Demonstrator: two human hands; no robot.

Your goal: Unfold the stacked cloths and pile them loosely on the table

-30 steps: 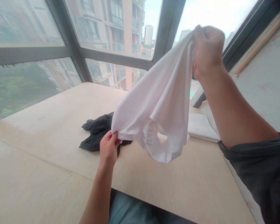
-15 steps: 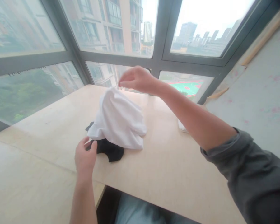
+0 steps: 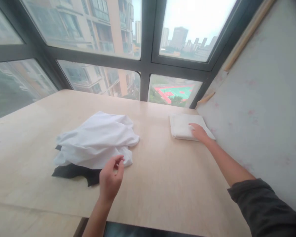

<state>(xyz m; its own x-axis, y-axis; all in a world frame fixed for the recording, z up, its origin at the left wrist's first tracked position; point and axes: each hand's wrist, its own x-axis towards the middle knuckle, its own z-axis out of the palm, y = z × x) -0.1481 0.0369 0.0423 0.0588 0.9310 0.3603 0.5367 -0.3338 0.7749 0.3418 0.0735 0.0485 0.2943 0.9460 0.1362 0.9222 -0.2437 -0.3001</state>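
Right hand (image 3: 199,132) is stretched out to the far side of the worktop (image 3: 162,187), where its fingers are laid over a folded white cloth (image 3: 180,127). One finger is pointed forward across the upper surface, while the others are largely hidden, so it cannot be told whether any layer is gripped. By the left hand (image 3: 111,177), the near right edge of a spread white garment (image 3: 96,141) is overlapped in the view. Its fingers are curled toward the thumb and only a narrow gap is left; whether fabric is pinched at the tips cannot be told.

The white garment is draped loosely in wrinkles on the worktop, left of the folded cloth and well apart from it. Beneath it, a black garment (image 3: 72,173) is mostly covered, with a broad dark piece exposed along the near edge and a small corner shown at the left. The folded cloth is set close to the pale wall (image 3: 268,98), by which the worktop is bounded on the right. The right arm is covered down to near the elbow by a dark sleeve (image 3: 263,204). Behind the worktop, grey window frames (image 3: 145,65) are seen, through which a green and red sports court (image 3: 179,92) is shown.
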